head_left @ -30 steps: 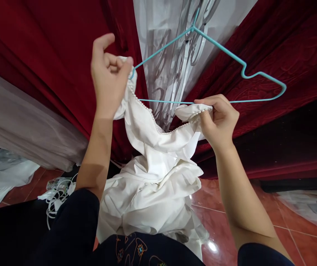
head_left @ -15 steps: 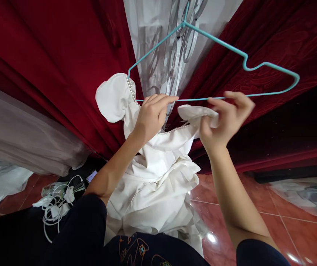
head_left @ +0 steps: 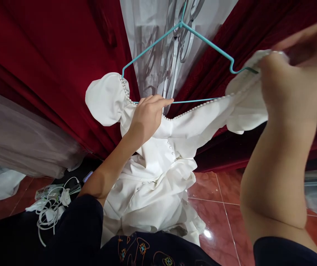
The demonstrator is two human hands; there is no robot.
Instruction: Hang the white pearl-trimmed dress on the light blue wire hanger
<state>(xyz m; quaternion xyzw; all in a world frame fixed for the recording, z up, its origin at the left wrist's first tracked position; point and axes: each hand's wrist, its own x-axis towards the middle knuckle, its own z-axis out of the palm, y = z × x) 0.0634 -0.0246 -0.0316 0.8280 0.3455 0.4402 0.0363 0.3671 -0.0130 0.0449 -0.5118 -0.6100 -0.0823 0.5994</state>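
A white dress with pearl trim along its neckline hangs from a turquoise hanger. Its left puffed sleeve sits over the hanger's left end. My left hand is closed at the neckline by the hanger's bottom bar, gripping the dress; its fingertips are partly hidden. At the upper right, my right hand, blurred in part, pinches the pearl-edged strap of the other puffed sleeve. That sleeve is pulled over the right end of the hanger, whose tip it covers.
Dark red curtains fall on both sides of a white metal scroll frame. Tangled white cables and a phone lie on a black surface at lower left. Red tiles cover the floor; pale sheer fabric hangs left.
My right hand has moved right and up, stretching the dress's right shoulder out over the hanger's end. The neckline is now drawn taut. My left hand has stayed almost in place.
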